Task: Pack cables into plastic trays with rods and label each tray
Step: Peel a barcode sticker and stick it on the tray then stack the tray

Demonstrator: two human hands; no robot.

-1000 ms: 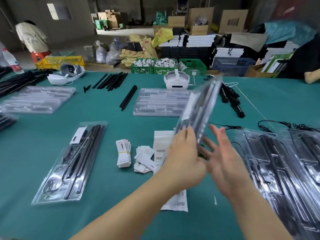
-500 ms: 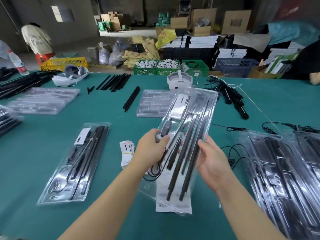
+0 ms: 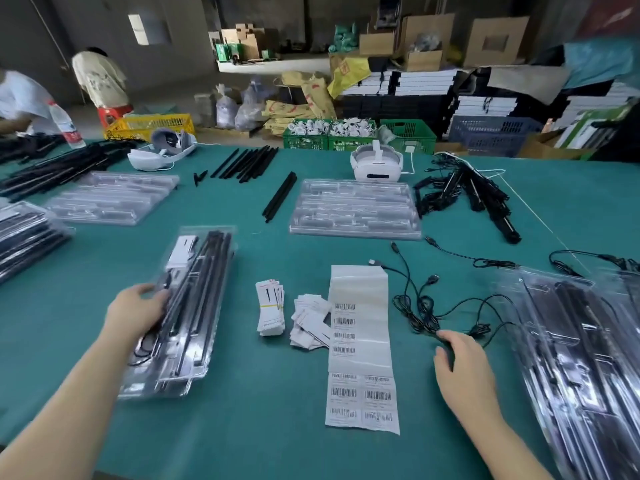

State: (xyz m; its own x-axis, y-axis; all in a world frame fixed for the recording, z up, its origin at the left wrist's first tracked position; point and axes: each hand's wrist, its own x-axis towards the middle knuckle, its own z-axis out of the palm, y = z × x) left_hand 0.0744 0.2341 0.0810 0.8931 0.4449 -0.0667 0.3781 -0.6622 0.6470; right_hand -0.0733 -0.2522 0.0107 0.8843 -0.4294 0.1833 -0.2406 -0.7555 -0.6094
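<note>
A clear plastic tray [image 3: 194, 306] packed with black rods, a coiled cable and a white card lies at the left of the green table, on top of another packed tray. My left hand [image 3: 138, 311] grips its left edge. My right hand [image 3: 457, 362] is lower right of centre, fingers relaxed, its fingertips at a tangle of loose black cables [image 3: 419, 313]. A long sheet of barcode labels [image 3: 360, 341] lies between my hands. Two stacks of empty trays [image 3: 353, 209] [image 3: 110, 197] sit farther back.
Overlapping packed trays [image 3: 571, 358] fill the right side. A banded bundle of cards [image 3: 270, 310] and loose cards [image 3: 310, 320] lie beside the labels. Loose rods [image 3: 249, 162], a rod pair [image 3: 280, 195], a black bundle [image 3: 467, 192] and two white headsets [image 3: 375, 164] [image 3: 162, 150] lie at the back.
The packed tray, held up in both hands at the centre, has moved left and down onto the other packed tray. My right hand let go and moved right to the cables.
</note>
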